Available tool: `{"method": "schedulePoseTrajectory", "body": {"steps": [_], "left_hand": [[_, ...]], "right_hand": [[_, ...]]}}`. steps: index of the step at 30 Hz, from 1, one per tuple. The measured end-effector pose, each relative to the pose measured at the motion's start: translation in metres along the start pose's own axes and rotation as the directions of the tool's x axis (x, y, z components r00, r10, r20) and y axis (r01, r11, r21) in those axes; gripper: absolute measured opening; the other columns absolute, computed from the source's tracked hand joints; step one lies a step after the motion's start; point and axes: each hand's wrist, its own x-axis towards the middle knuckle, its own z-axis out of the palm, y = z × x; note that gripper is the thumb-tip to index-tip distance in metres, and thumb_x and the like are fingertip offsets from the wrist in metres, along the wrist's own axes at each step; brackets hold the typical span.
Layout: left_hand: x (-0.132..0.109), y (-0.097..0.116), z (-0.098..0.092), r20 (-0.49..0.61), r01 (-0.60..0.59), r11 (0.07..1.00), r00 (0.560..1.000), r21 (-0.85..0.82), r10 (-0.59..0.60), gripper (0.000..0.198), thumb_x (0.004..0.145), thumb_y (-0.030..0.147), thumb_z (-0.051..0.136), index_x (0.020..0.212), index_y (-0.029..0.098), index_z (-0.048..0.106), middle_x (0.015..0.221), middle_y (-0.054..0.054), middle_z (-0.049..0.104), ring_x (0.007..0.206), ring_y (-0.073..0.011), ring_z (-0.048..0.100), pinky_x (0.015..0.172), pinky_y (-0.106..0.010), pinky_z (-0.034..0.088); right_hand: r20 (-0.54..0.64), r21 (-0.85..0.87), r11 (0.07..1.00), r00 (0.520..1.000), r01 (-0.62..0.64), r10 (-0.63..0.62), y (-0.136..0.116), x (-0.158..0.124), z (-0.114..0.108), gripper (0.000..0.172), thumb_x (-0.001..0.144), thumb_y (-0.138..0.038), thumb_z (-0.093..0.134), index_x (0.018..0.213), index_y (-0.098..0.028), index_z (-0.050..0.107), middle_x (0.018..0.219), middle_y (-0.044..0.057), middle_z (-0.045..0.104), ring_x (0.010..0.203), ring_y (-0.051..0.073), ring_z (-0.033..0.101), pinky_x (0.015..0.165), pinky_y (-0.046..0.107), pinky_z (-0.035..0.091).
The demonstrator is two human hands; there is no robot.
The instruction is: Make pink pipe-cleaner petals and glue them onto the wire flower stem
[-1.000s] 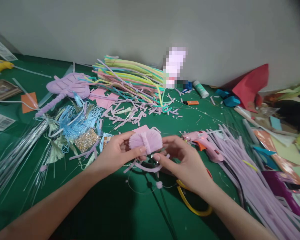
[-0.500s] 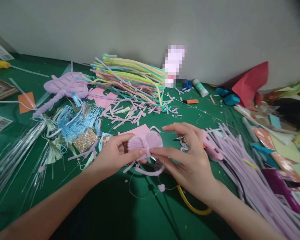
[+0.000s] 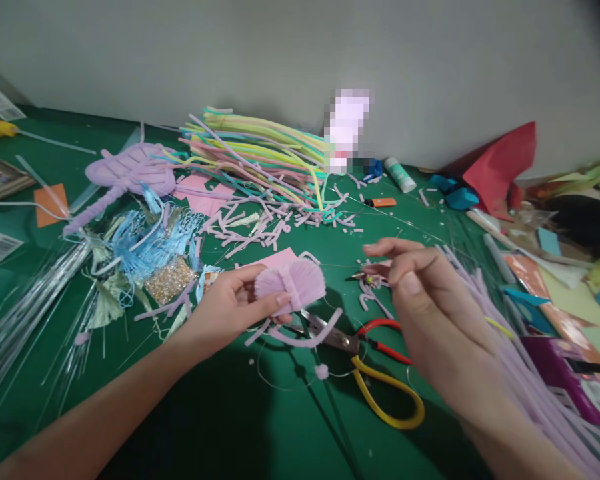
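Note:
My left hand [image 3: 243, 300] is closed, pinching a lilac pipe-cleaner bow [image 3: 307, 283] between thumb and fingers. The bow has two fluffy, ribbed lobes with a band wrapped round its middle. Below it, scissors [image 3: 347, 341] with one red and one yellow handle lie on the green table [image 3: 220, 427]. A curved piece of lilac pipe cleaner [image 3: 305, 341] lies across their blades. Well right of the bow, my right hand [image 3: 435, 320] hovers with loosely curled fingers apart and nothing visible in them. It covers part of the long lilac pipe cleaners [image 3: 523, 393].
Behind lie a bundle of coloured pipe cleaners [image 3: 260, 147] and many lilac offcuts [image 3: 260, 230]. To the left are a finished-looking lilac pipe-cleaner shape [image 3: 130, 173], blue tassels [image 3: 150, 233] and clear sticks [image 3: 40, 313]. An orange lighter [image 3: 381, 203] and a glue stick [image 3: 400, 175] sit near the wall.
My right hand has let go of the bow and moved right, uncovering the scissors. It now hides the pink glue gun seen before. My left hand keeps the bow in place.

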Motion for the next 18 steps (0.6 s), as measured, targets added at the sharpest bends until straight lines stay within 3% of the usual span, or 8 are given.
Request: {"method": "schedulePoseTrajectory", "body": {"steps": [5,9,13,18], "left_hand": [[0.000,0.001,-0.001,-0.004,0.006,0.999,1.000,-0.034,-0.007,0.027,0.067,0.028,0.084,0.086,0.016,0.071,0.078,0.000,0.076,0.062,-0.0124,0.071,0.062,-0.018,0.057],[0.000,-0.001,-0.004,0.016,0.002,1.000,1.000,-0.027,-0.002,0.025,0.073,0.026,0.081,0.093,0.015,0.071,0.079,0.001,0.076,0.065,-0.0103,0.070,0.063,-0.015,0.056],[0.001,-0.003,-0.006,0.023,0.000,1.000,1.000,-0.011,0.000,0.023,0.077,0.026,0.077,0.097,0.015,0.071,0.079,0.001,0.076,0.066,-0.0094,0.070,0.064,-0.014,0.056],[0.001,-0.004,-0.007,0.016,0.005,1.000,1.000,-0.006,-0.005,0.025,0.078,0.026,0.077,0.099,0.015,0.071,0.076,0.001,0.076,0.067,-0.0108,0.071,0.064,-0.014,0.057]], "right_hand": [[-0.116,0.004,1.000,0.993,0.021,-0.020,0.000,-0.001,-0.017,0.020,0.097,-0.024,0.046,0.079,-0.024,0.054,0.103,0.005,0.057,0.112,0.021,0.053,0.091,0.037,0.042],[-0.193,-0.243,0.970,0.979,0.017,-0.065,0.011,-0.002,-0.041,0.025,0.098,-0.030,0.045,0.078,-0.024,0.059,0.094,0.004,0.061,0.110,0.020,0.057,0.091,0.036,0.042],[-0.247,-0.504,0.861,0.966,-0.064,-0.072,0.025,-0.002,-0.067,0.031,0.096,-0.037,0.045,0.074,-0.025,0.062,0.086,0.002,0.065,0.105,0.021,0.062,0.087,0.036,0.045],[-0.448,-0.502,0.831,0.894,-0.240,-0.013,0.035,-0.005,-0.092,0.027,0.085,-0.045,0.058,0.068,-0.024,0.063,0.079,0.004,0.070,0.087,0.023,0.068,0.081,0.038,0.048]]}}
